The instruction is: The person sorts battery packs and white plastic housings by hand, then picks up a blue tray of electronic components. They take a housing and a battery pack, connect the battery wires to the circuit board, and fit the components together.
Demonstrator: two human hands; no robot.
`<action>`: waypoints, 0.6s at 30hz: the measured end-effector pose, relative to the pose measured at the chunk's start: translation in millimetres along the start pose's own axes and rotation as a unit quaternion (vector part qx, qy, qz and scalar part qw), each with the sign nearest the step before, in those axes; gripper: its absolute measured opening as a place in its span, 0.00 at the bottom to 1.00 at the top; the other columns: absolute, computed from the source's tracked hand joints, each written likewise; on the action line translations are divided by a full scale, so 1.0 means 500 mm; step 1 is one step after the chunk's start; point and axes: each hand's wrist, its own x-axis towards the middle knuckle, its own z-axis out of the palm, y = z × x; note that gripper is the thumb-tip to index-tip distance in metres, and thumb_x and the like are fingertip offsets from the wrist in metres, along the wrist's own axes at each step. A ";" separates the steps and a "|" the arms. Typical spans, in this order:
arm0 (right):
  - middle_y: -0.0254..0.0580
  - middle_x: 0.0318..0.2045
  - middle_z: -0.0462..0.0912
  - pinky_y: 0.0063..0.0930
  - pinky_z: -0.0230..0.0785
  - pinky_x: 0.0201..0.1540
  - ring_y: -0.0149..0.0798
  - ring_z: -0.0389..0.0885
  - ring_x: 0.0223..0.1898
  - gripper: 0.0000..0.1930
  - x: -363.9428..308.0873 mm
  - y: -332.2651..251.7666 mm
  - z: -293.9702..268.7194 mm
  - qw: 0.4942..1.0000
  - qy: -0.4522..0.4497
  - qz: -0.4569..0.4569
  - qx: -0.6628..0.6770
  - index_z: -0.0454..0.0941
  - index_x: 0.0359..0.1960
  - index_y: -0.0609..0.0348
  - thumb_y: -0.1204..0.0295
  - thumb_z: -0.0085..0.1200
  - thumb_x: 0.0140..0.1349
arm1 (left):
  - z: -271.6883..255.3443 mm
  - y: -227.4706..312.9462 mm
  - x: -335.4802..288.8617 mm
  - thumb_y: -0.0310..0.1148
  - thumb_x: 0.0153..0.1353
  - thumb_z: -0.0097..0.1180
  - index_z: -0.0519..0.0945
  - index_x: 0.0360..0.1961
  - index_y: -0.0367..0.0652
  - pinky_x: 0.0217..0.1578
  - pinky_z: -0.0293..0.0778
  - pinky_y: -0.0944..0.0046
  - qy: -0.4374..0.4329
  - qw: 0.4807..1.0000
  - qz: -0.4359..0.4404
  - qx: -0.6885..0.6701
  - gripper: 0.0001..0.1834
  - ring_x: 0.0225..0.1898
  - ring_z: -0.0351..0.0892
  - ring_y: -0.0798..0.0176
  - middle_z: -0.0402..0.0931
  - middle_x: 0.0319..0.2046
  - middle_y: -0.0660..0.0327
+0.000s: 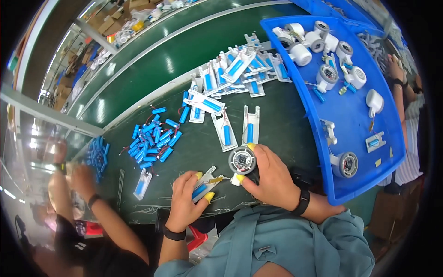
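My left hand pinches a small white plastic casing with a blue cylindrical battery in it, just above the table's near edge. My right hand grips a round fan head, grey-rimmed with a circuit board showing in its middle. A thin lead and a small yellowish strip run between the casing and the fan head. Yellow finger cots cover thumb and index fingertips on both hands. Two more white casings with batteries, a left one and a right one, lie just beyond the fan head.
Loose blue batteries with wires lie left of centre. A heap of filled white casings lies at the back. On the right, a blue tray holds several white fan heads. Co-workers' hands are at far left and another at far right.
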 end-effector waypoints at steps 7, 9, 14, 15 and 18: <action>0.61 0.55 0.72 0.46 0.69 0.56 0.63 0.75 0.53 0.39 -0.008 -0.008 0.005 1.000 0.003 0.004 -0.016 0.60 0.64 0.69 0.69 0.68 0.53 | -0.020 0.051 0.050 0.23 0.47 0.68 0.73 0.57 0.41 0.57 0.67 0.46 0.012 0.993 0.102 -0.054 0.32 0.51 0.77 0.43 0.79 0.49 0.52; 0.61 0.55 0.72 0.46 0.69 0.55 0.63 0.75 0.52 0.39 -0.008 -0.008 0.004 1.000 0.000 0.004 -0.016 0.60 0.64 0.69 0.69 0.68 0.53 | -0.010 0.045 0.055 0.23 0.47 0.67 0.75 0.54 0.41 0.57 0.67 0.45 0.022 0.991 0.127 -0.032 0.29 0.49 0.78 0.47 0.79 0.47 0.53; 0.61 0.55 0.72 0.46 0.69 0.55 0.62 0.74 0.53 0.39 -0.008 -0.001 0.003 1.000 0.008 -0.009 -0.013 0.60 0.64 0.70 0.68 0.68 0.54 | -0.004 0.045 0.064 0.21 0.48 0.66 0.79 0.46 0.42 0.58 0.66 0.44 0.043 0.986 0.159 0.026 0.21 0.42 0.81 0.56 0.80 0.40 0.59; 0.61 0.55 0.72 0.46 0.69 0.55 0.62 0.74 0.53 0.39 -0.008 -0.001 0.003 1.000 0.010 -0.011 -0.017 0.60 0.63 0.70 0.68 0.68 0.53 | -0.006 0.048 0.066 0.21 0.47 0.65 0.79 0.44 0.42 0.58 0.66 0.44 0.044 0.984 0.168 0.044 0.20 0.42 0.81 0.57 0.80 0.39 0.60; 0.61 0.56 0.72 0.46 0.69 0.55 0.62 0.74 0.53 0.39 -0.008 0.000 0.001 1.000 0.011 -0.012 -0.017 0.61 0.63 0.71 0.68 0.68 0.53 | -0.010 0.052 0.070 0.19 0.47 0.64 0.79 0.42 0.42 0.58 0.66 0.43 0.040 0.981 0.182 0.057 0.19 0.40 0.81 0.58 0.80 0.37 0.60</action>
